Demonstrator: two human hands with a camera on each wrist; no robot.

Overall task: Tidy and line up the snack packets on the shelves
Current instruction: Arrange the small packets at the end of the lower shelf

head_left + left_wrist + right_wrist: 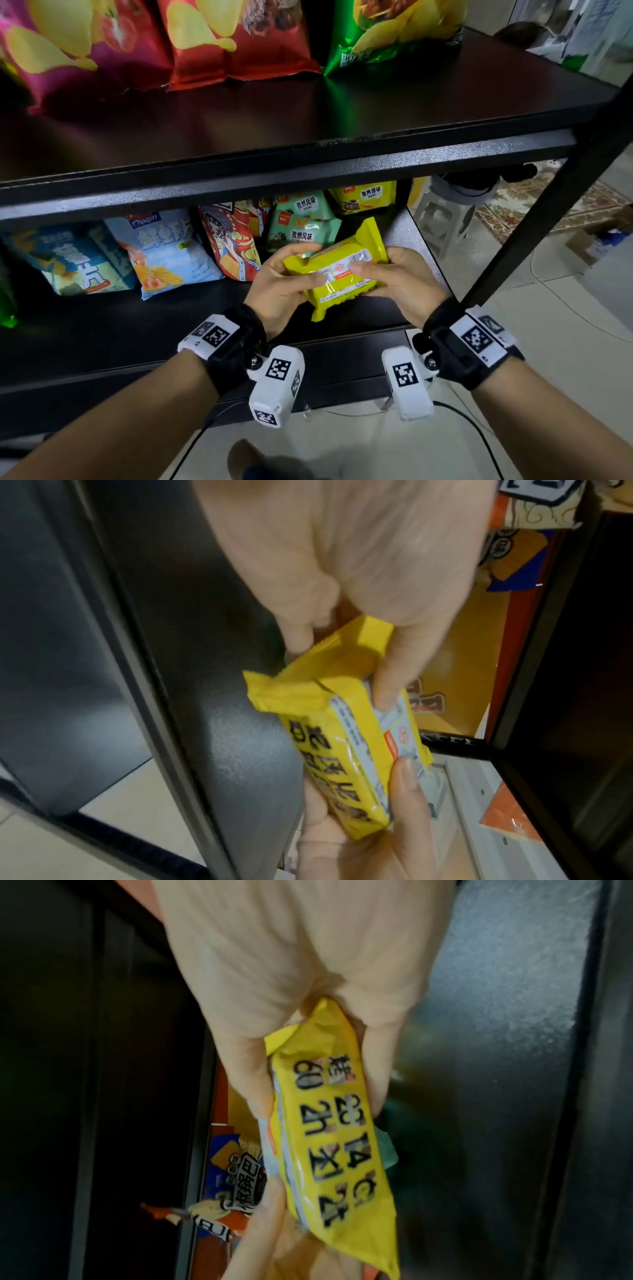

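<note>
I hold the yellow snack packet (337, 270) lower centre of frame, left hand (277, 291) and right hand (406, 282) pinching its ends; likely light, crinkly, slippery film, contents brittle, so grip at the ends.

- The head view looks forward and down from above both forearms, facing the black shelf (308, 161) from near.
- The left wrist view looks along the left hand (359, 561), very near.
- The right wrist view looks along the right hand (291, 961), equally near.
- All three share the yellow packet (337, 270) held between both hands.
</note>
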